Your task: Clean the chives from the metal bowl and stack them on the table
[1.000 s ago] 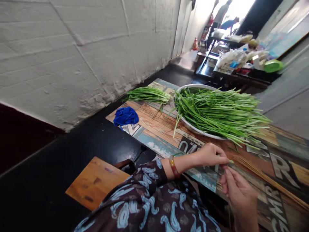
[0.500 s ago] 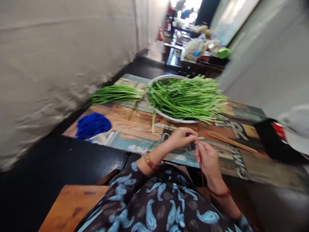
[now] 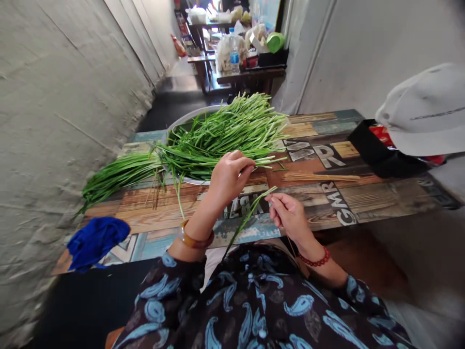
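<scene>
My left hand [image 3: 232,177] reaches over the near edge of the garlic chive pile [image 3: 225,135], its thumb and fingers pinched at the pale stalk ends; the exact grip is partly hidden. The pile fills and overhangs a round metal basin [image 3: 189,115]. Lower and to the right, my right hand [image 3: 288,215] is closed on a thin wooden skewer [image 3: 292,248], whose lower end shows beneath the palm. Garlic chives [image 3: 250,211] hang from its fingertips, their green ends trailing left toward my lap.
More thin skewers [image 3: 323,177] lie on the patchwork-patterned table [image 3: 378,194]. Another chive bunch [image 3: 119,177] lies left of the basin, behind a blue cloth [image 3: 97,242]. On the right are a black box [image 3: 385,155] and a white cap [image 3: 428,106]. Walls flank both sides.
My left hand has parted from my right hand and moved up and left to the chive pile. My right hand keeps hold of the skewer and chives. The view has turned right.
</scene>
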Action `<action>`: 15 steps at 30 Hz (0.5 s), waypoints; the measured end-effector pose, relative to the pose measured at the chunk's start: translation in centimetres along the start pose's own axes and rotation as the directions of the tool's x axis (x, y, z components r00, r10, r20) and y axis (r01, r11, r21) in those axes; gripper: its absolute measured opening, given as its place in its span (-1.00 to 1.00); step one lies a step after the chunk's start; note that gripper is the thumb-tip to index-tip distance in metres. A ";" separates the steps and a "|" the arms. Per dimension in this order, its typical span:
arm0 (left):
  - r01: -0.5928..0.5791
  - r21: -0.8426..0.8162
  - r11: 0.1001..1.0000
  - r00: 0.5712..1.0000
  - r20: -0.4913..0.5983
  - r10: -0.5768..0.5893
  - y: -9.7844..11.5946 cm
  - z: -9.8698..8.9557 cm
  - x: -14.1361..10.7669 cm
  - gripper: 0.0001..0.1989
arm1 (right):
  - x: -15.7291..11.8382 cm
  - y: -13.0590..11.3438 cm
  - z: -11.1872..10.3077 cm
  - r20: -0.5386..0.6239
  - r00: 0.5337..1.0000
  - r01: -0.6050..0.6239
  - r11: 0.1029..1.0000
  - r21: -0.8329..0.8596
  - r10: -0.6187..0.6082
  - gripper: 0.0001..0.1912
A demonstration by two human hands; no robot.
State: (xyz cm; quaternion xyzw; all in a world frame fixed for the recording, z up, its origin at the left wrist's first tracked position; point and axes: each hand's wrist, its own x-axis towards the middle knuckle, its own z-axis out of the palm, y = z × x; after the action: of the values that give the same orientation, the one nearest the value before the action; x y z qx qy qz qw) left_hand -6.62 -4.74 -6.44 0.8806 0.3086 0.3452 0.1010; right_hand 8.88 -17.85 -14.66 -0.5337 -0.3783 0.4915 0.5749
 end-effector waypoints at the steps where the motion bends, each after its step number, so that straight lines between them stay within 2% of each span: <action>1: -0.042 0.044 0.998 0.999 0.026 0.041 -0.2 0.4 0.6 -0.82 | 0.1 -0.1 0.0 0.000 1.000 0.002 1.000 -0.003 -0.002 -0.62; 4: -0.140 0.125 0.982 0.985 0.116 0.126 -0.6 1.5 1.9 -0.85 | 0.3 -0.6 -0.2 0.004 1.000 0.012 1.000 -0.001 -0.012 -0.60; 7: -0.182 0.159 0.970 0.975 0.154 0.158 -0.8 2.2 2.5 -0.84 | 0.4 -1.2 -0.2 0.011 0.999 0.030 1.000 0.000 -0.030 -0.58; 11: -0.211 0.224 0.951 0.970 0.167 0.176 -0.9 2.4 2.8 -0.81 | 0.7 -1.7 -0.2 0.003 0.999 0.051 0.999 -0.001 -0.051 -0.59; 15: -0.179 0.337 0.924 0.983 0.106 0.152 -0.5 2.2 3.0 -0.76 | 1.1 -1.8 -0.3 -0.006 0.998 0.066 0.998 -0.009 -0.066 -0.59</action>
State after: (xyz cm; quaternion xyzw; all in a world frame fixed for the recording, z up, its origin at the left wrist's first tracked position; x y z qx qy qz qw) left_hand -3.64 -2.46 -6.62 0.9203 0.2846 0.2587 -0.0723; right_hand 9.73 -16.75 -13.05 -0.5249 -0.3960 0.4690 0.5896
